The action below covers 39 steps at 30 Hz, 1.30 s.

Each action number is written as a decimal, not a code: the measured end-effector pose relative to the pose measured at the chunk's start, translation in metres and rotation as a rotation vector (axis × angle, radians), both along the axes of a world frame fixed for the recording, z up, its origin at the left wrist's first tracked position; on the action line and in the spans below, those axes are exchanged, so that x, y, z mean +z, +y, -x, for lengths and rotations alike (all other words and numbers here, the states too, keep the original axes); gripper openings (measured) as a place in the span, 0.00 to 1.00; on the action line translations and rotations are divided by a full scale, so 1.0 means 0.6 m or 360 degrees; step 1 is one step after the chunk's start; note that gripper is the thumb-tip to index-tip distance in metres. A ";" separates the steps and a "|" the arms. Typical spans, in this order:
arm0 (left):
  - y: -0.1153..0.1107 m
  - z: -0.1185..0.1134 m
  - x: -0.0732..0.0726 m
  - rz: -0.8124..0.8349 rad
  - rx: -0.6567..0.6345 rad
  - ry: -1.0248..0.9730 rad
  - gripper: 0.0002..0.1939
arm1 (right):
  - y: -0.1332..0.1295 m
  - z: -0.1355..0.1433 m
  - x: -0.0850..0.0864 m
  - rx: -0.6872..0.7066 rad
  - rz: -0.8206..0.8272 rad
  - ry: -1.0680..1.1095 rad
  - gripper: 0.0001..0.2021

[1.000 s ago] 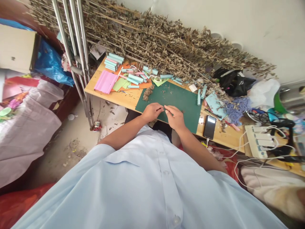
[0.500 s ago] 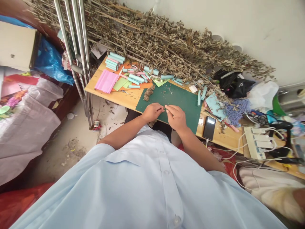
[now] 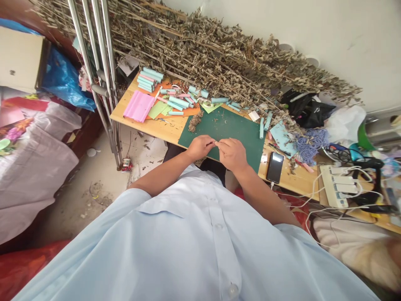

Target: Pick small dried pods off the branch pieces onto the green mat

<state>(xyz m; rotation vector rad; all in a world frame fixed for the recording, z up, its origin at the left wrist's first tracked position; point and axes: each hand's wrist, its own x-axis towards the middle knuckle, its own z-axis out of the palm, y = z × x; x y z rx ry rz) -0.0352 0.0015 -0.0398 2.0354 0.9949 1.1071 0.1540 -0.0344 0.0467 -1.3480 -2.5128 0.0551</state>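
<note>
Over the near edge of the green mat (image 3: pixel 233 129), my left hand (image 3: pixel 200 147) and my right hand (image 3: pixel 231 153) meet at the fingertips. The fingers of both are pinched together; whatever lies between them is too small to make out. A brown clump of dried plant (image 3: pixel 195 121) rests on the mat just beyond my left hand. Small crumbs are scattered farther up the mat. Blue paper rolls (image 3: pixel 179 103) lie past the mat's far left corner, among orange and green sheets.
Dried stalks (image 3: pixel 219 54) stretch along the table's back. Metal crutches (image 3: pixel 103 75) stand at its left end, near pink paper (image 3: pixel 139 106). To the right are a phone (image 3: pixel 275 167) on a cable, a power strip (image 3: pixel 333 186) with loose cords, and blue yarn (image 3: pixel 311 144).
My right hand has shifted slightly, and its fingertips now touch those of my left hand, where a small gap showed before. My left hand has barely moved.
</note>
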 end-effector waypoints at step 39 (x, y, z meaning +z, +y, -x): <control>-0.003 0.000 0.003 0.0085 0.0100 -0.0021 0.07 | -0.030 0.015 -0.011 -0.0300 0.0283 0.0535 0.19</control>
